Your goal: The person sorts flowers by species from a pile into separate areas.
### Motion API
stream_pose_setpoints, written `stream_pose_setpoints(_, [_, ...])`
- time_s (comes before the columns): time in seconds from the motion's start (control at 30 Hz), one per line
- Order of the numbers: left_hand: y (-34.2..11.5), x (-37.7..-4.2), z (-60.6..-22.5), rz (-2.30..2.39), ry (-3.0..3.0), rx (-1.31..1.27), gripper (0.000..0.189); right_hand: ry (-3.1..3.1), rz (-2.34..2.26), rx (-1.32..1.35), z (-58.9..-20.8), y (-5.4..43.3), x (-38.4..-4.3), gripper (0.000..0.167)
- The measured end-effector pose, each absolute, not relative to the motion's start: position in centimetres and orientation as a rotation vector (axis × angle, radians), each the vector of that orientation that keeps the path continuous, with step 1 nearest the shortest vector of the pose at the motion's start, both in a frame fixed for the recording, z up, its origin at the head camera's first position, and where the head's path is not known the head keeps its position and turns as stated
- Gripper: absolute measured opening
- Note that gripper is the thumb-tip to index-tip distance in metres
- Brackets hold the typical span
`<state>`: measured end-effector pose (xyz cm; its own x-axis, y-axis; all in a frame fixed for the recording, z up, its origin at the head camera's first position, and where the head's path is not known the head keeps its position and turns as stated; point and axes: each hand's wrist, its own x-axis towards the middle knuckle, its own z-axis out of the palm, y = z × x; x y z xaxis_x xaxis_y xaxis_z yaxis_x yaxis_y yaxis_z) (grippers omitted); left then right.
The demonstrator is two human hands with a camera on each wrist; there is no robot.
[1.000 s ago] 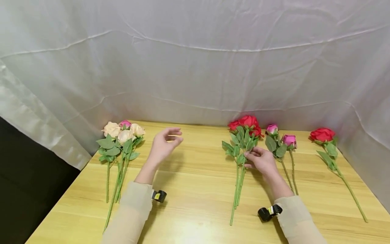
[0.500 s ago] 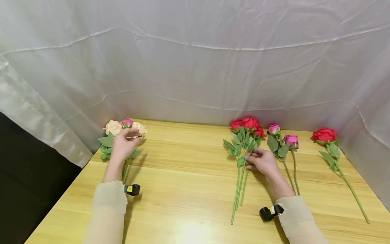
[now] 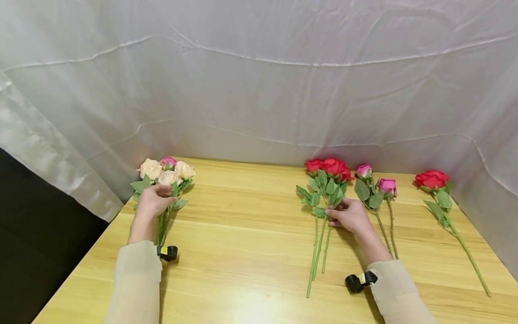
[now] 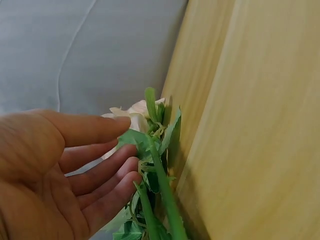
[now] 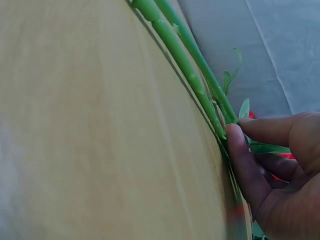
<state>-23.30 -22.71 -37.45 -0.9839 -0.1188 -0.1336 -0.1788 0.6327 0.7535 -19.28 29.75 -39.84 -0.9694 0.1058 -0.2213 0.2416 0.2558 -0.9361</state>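
Observation:
My left hand (image 3: 150,203) is over the leaves and stems just below several cream roses (image 3: 168,178) lying at the left. In the left wrist view its thumb and fingers are spread apart, with fingertips right at a leaf and the green stems (image 4: 167,195); nothing is gripped. On the other side, my right hand (image 3: 350,217) pinches a red rose (image 3: 333,167) by its stem below the leaves, thumb against index finger. Other red roses lie bunched with it, their green stems (image 5: 187,65) running side by side close over the table. Leaves partly hide the pinched spot.
A magenta rose (image 3: 167,162) lies among the cream ones. Two more magenta roses (image 3: 386,186) lie right of my right hand, and a single red rose (image 3: 431,179) farther right. A grey-white curtain (image 3: 259,99) closes off the back of the wooden table (image 3: 243,252).
My left hand has moved left from mid-table, over the cream roses, then down to their stems. My right hand stays at the red roses, where the stems have fanned slightly apart.

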Motion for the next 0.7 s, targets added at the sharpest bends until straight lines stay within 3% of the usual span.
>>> stream_pose_setpoints(0.27, [-22.49,-23.19,-37.69,1.21,2.786,-0.299,0.045,2.406,-1.78,0.377,-39.95,29.81,-19.23,0.047])
stream_pose_setpoints(0.7, [-21.93,-23.17,-38.0,1.043,2.824,-0.303,0.033,2.396,-1.781,0.383,-40.12,29.98,-19.26,0.048])
